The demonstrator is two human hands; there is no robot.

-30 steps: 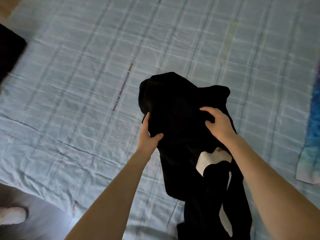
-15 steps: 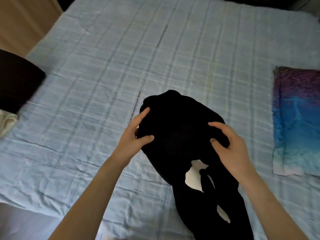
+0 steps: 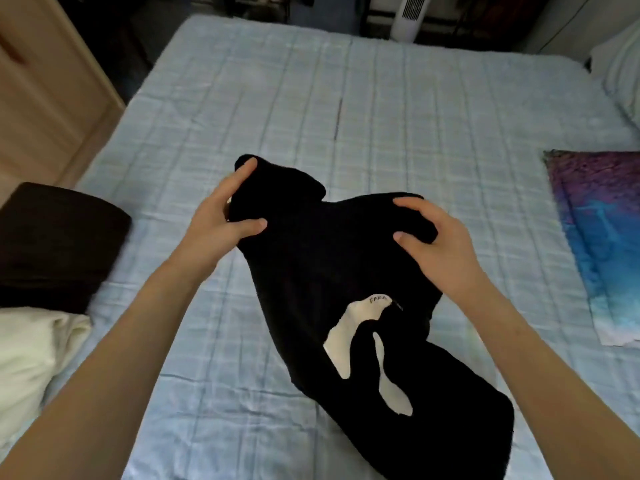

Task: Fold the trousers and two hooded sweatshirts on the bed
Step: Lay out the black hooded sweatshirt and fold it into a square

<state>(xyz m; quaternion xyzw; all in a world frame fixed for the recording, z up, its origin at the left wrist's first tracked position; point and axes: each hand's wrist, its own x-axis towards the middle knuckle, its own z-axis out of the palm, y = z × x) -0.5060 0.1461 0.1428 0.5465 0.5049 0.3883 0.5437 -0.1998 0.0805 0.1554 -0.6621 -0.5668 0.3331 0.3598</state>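
both hands hold a black hooded sweatshirt (image 3: 311, 271) up over the bed (image 3: 311, 98) in the centre of the frame. the left hand (image 3: 221, 223) pinches the garment's upper left edge, thumb on the front and fingers (image 3: 244, 171) along the bunched top. the right hand (image 3: 440, 244) grips the upper right edge, its fingers curled over the fold and its thumb pressed into the front. white shapes (image 3: 341, 341) with small lettering show on the cloth, whose lower end trails to the lower right of the frame. at the left edge sits a dark folded garment (image 3: 52, 244) with a cream cloth (image 3: 27, 348) below it. a purple and blue cloth (image 3: 602, 230) lies flat at the right edge, well apart from the sweatshirt. a white fan (image 3: 408, 15) stands beyond the bed at the top.
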